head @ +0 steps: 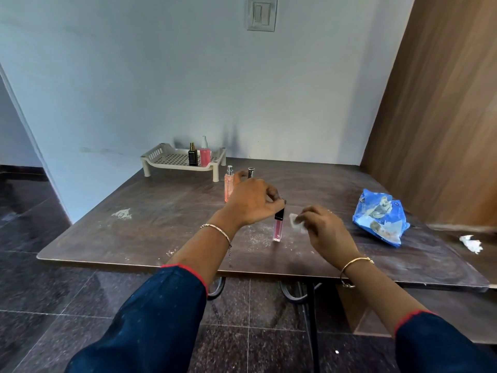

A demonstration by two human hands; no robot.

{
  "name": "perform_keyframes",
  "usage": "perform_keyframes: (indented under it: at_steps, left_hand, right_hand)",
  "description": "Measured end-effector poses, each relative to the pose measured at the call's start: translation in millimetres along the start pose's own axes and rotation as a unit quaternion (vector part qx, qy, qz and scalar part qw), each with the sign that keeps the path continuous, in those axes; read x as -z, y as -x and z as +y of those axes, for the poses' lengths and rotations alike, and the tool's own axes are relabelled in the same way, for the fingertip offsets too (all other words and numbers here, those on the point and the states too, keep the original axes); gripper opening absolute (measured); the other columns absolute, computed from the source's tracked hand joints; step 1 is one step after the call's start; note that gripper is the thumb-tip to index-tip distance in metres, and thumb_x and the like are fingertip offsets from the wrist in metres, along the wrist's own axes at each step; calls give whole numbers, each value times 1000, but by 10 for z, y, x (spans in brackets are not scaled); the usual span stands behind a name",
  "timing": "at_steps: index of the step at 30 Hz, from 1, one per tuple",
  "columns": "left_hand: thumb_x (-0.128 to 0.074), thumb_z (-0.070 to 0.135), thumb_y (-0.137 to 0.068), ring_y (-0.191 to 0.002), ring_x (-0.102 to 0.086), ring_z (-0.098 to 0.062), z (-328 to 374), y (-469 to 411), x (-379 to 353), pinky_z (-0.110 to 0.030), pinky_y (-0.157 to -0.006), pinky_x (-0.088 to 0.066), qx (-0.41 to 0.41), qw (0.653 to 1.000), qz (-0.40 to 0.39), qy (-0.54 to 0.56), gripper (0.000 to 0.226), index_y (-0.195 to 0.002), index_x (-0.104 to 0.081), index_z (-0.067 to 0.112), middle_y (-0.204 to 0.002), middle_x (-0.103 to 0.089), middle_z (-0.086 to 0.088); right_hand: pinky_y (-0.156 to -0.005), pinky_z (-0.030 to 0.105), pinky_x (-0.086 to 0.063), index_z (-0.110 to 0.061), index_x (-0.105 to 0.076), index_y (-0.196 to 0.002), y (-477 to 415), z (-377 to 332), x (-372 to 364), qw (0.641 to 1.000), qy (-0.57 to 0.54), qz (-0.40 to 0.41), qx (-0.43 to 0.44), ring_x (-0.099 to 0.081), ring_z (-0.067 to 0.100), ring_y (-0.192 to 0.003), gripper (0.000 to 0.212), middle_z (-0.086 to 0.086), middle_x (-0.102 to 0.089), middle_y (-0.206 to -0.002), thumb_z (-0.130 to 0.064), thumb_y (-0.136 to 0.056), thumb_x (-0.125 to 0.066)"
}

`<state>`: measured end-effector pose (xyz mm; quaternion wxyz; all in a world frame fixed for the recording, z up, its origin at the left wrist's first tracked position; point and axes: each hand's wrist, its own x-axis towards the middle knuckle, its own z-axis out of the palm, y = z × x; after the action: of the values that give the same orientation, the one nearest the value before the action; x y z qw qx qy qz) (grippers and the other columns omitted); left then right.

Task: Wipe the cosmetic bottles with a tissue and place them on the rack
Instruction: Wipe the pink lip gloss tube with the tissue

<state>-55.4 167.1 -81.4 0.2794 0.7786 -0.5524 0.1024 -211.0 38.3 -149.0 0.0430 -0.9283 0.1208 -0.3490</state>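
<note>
We pinch the pink gloss tube [278, 225] under our left hand [251, 201]; our right hand [324, 228] pinches a tissue [297, 224] just beside it.

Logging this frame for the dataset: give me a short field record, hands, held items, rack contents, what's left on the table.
left hand: fingers pinching black cap of pink lip gloss tube, upright on table
right hand: holding tissue beside tube
rack: black bottle, pink bottle, both upright
not racked: peach spray bottle; dark-capped item behind left hand
other: blue packet, crumpled tissue
</note>
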Motion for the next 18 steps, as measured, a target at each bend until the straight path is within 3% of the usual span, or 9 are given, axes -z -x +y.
perform_keyframes:
  at_steps: [3,8,13,18]
  left_hand:
    - [-54,42,-85,-86,-59,-5,-12,-7,-18,-36,-109,-10,5,1000,1,17,26,-78,-74,26,-82,-72,15]
    - [-53,39,-84,-82,-60,-8,15,-29,-27,-35,-105,-12,4,1000,8,7,28,-75,-74,23,-76,-71,11]
    - [-55,44,-82,-81,-60,-6,-46,-54,-53,-32,-105,-11,15,1000,16,3,30,-69,-72,23,-73,-71,10]
    - [-62,52,-79,-84,-60,-3,-135,-95,-24,-36,-108,-12,23,1000,10,-16,28,-70,-70,27,-74,-71,14]
  right_hand:
    - [-69,29,-56,-10,-71,-87,-55,-132,30,992,-79,95,-34,-63,14,-78,16,2,-65,-92,0,-76,-66]
    - [-61,33,-56,-7,-70,-83,-164,-269,-133,986,-80,144,-2,-63,17,-72,4,4,-65,-89,-8,-79,-71]
    - [-52,33,-51,-9,-70,-79,-148,-312,-247,991,-44,126,-3,-59,19,-62,4,3,-62,-77,-6,-77,-73]
    - [-55,36,-50,-15,-60,-71,-162,-423,-297,988,-92,95,-82,-56,17,-60,16,-2,-61,-71,-4,-72,-71]
